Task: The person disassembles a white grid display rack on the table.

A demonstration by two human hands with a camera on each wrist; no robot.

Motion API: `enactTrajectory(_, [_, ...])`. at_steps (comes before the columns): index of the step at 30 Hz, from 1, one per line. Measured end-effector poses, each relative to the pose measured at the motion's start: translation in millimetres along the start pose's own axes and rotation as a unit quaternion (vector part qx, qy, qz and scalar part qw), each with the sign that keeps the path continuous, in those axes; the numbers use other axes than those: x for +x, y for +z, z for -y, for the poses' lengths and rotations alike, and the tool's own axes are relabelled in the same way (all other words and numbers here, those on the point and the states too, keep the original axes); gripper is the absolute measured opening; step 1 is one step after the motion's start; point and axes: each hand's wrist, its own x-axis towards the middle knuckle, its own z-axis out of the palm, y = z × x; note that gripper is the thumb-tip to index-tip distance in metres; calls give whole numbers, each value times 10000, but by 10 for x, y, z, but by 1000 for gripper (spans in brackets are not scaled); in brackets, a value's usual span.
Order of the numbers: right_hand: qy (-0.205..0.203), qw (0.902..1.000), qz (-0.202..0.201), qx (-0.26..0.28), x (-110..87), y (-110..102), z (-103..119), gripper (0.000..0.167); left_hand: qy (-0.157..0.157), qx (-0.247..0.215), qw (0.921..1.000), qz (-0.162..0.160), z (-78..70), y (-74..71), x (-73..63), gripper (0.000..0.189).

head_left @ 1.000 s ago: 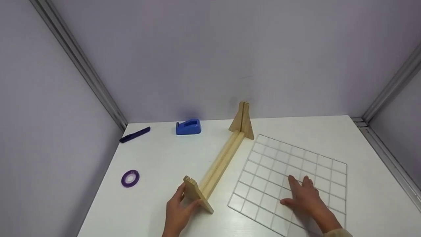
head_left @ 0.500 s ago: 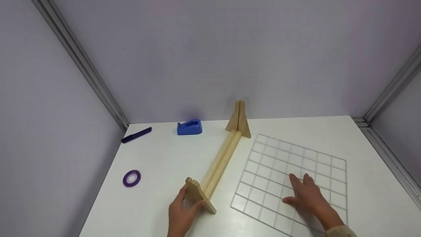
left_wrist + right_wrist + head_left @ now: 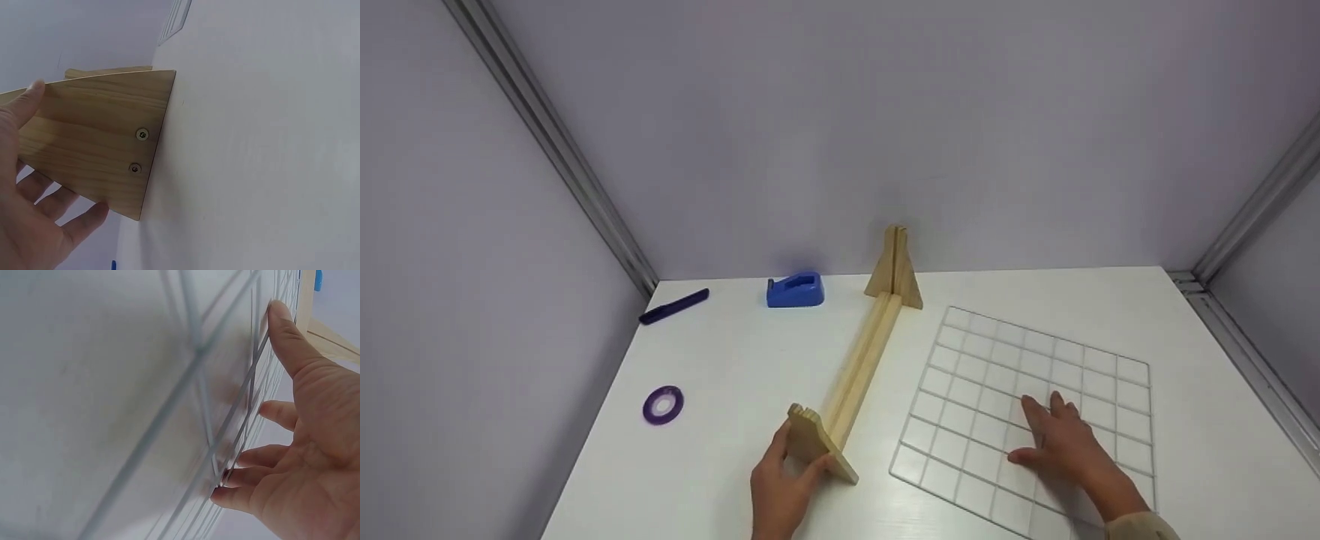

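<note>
A wooden stand (image 3: pixel 861 369) with a grooved rail and an upright end piece at each end lies lengthwise on the table. My left hand (image 3: pixel 785 484) grips its near end piece (image 3: pixel 104 129), thumb on one edge and fingers on the other. Two screw heads show on that board in the left wrist view. To the right a white wire grid panel (image 3: pixel 964 418) lies flat. My right hand (image 3: pixel 1065 442) rests on the grid with its fingers and thumb spread, the fingertips at the wires (image 3: pixel 163 413) in the right wrist view.
A blue tape dispenser (image 3: pixel 796 291) stands near the back wall. At the back left lies a dark blue stick-like tool (image 3: pixel 674 307), its kind unclear. A purple ring-shaped roll (image 3: pixel 663 405) lies at the left. Walls close off the table's back and sides.
The wooden stand's far end has swung to the left while my left hand keeps its grip on the near end, which has shifted slightly right. My right hand stays on the grid.
</note>
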Motion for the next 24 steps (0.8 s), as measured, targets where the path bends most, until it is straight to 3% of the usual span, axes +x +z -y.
enactTrajectory(5, [-66,10000,-24,-5,15,-26,-25,106,-162,-37,9999,34,-41,22,-35,88])
enactTrajectory(12, [-249,9995,-40,-205,74,-44,-86,105,-102,130,9998,-72,-83,38,-76,84])
enactTrajectory(17, [-365,9989,-70,-292,82,-45,-117,103,-181,271,9995,35,-100,20,-88,84])
enactTrajectory(20, [-319,9989,-62,-331,61,-40,-114,105,-107,319,9990,303,-69,-32,-37,87])
enactTrajectory(24, [-131,9993,-143,-313,-10,-41,-83,107,266,151,9931,1128,16,-159,109,87])
